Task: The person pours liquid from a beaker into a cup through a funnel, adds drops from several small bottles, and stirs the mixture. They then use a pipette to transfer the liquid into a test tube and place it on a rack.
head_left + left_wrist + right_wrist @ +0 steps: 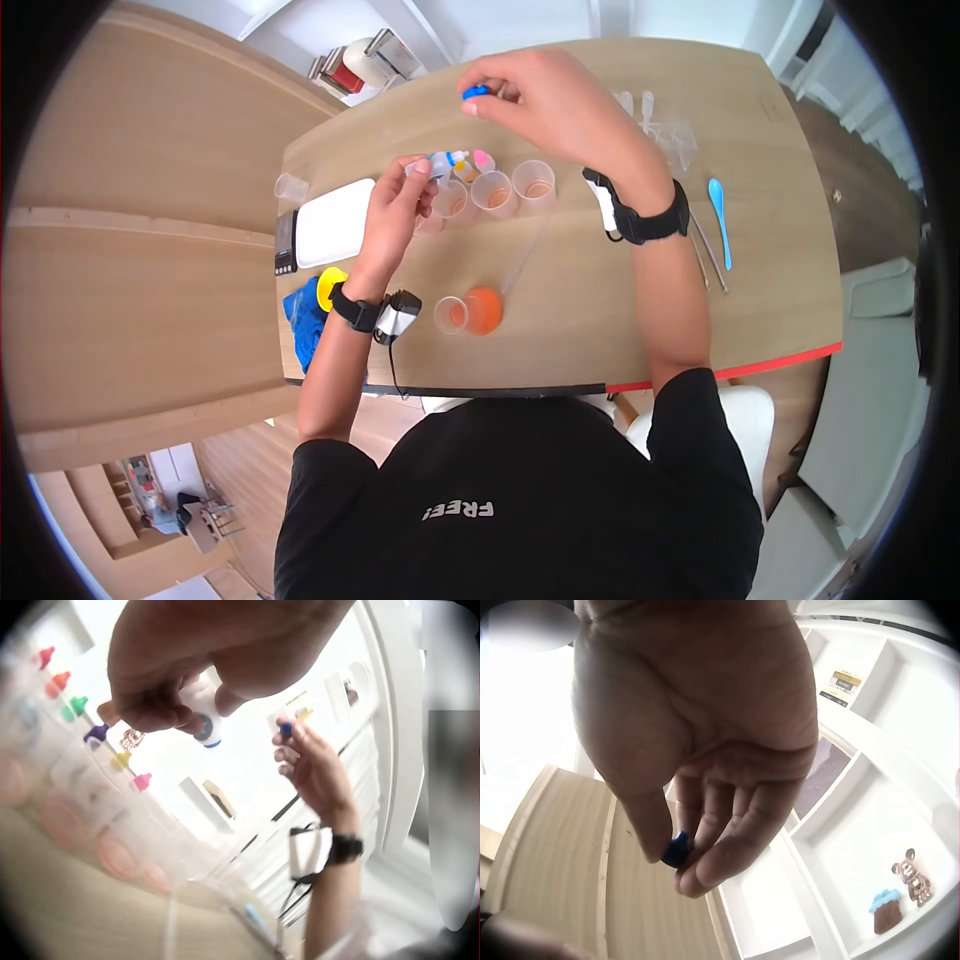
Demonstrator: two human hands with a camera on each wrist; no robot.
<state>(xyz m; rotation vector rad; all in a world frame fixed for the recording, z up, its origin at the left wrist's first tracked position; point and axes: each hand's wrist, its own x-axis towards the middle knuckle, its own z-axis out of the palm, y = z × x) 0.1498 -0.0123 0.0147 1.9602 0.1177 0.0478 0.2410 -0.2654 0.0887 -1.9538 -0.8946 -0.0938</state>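
Observation:
In the head view my left hand (393, 212) grips a small clear dropper bottle (441, 163) with a blue ring near its bare white nozzle, which points right. The left wrist view shows the bottle (201, 696) held between thumb and fingers. Up and to the right, my right hand (560, 105) is raised and pinches a blue cap (476, 91). Thumb and fingertips meet on that cap (678, 850) in the right wrist view. Below the bottle stand clear cups (494, 195) with orange-tinted bottoms. Behind them are dropper bottles, one with a pink cap (482, 158).
A black scale (285, 245) with a white tray (340, 220) lies left, near a yellow item (329, 288) and blue cloth (305, 322). In front, a clear cup (451, 316) overlaps an orange round thing (486, 311). A blue spoon (719, 222) and a clear rack (676, 147) are right.

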